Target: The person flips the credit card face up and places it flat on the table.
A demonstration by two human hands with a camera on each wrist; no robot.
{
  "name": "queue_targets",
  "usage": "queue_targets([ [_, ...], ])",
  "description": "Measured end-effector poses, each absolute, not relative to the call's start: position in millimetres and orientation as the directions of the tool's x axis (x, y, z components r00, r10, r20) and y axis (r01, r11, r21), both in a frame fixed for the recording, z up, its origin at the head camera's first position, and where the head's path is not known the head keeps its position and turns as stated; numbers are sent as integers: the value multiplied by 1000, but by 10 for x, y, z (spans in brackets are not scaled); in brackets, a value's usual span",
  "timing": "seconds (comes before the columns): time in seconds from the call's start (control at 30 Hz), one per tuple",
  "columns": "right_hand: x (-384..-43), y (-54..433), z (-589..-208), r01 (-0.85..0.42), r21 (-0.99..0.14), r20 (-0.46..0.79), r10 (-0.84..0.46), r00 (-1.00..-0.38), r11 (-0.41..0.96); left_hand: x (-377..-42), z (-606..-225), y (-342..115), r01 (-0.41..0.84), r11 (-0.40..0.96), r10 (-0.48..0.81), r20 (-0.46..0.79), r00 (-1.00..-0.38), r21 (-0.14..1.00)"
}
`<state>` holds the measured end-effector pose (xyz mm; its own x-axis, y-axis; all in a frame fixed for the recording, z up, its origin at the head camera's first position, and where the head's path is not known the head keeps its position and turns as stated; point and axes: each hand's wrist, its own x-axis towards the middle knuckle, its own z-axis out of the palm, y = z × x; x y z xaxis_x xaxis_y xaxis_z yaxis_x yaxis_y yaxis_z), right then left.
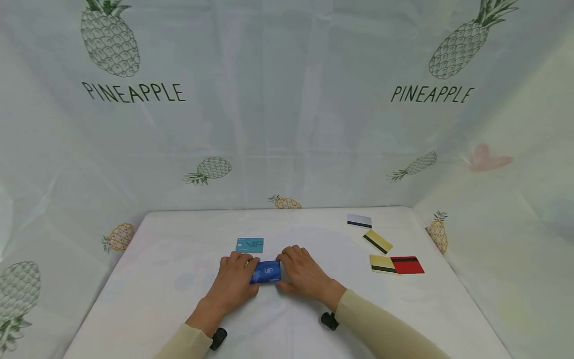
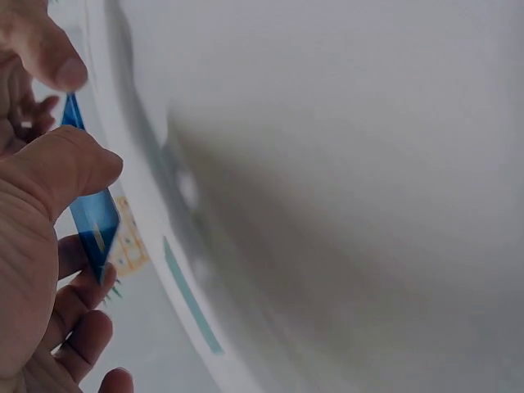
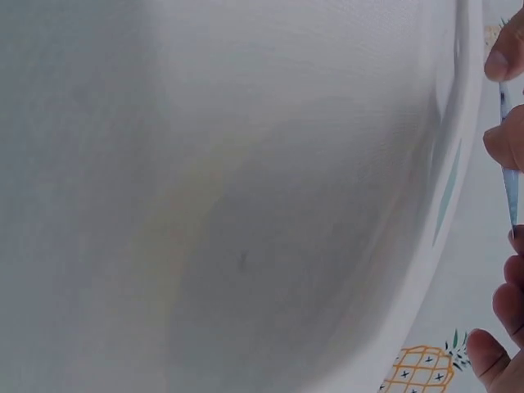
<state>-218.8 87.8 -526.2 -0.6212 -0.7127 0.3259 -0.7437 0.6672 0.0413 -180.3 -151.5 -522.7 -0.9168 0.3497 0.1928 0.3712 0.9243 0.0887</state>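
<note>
One rectangular blue glossy card (image 1: 267, 272) is held above the white cloth-covered table (image 1: 179, 319), long axis running left to right across the person's front, its "VIP" lettering upright to the head view. The left hand (image 1: 232, 283) pinches the left end between thumb and fingers, partly covering it; the right hand (image 1: 306, 275) pinches at the right end, thumb nearer the person. Just beyond lies a rectangular teal "VIP" card (image 1: 249, 245).
</note>
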Motion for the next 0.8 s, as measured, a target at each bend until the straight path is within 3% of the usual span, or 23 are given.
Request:
queue_targets([
  [0.17, -2202, 813, -5283, -741, 8, 317, -705, -635, 671, -1800, -5237, -1675, 324, 944, 307, 181, -934, 69],
  [0.8, -2265, 421, -5388, -706, 49, 185, -701, -688, 706, -1865, -5274, -1888, 248, 968, 245, 68, -967, 44],
])
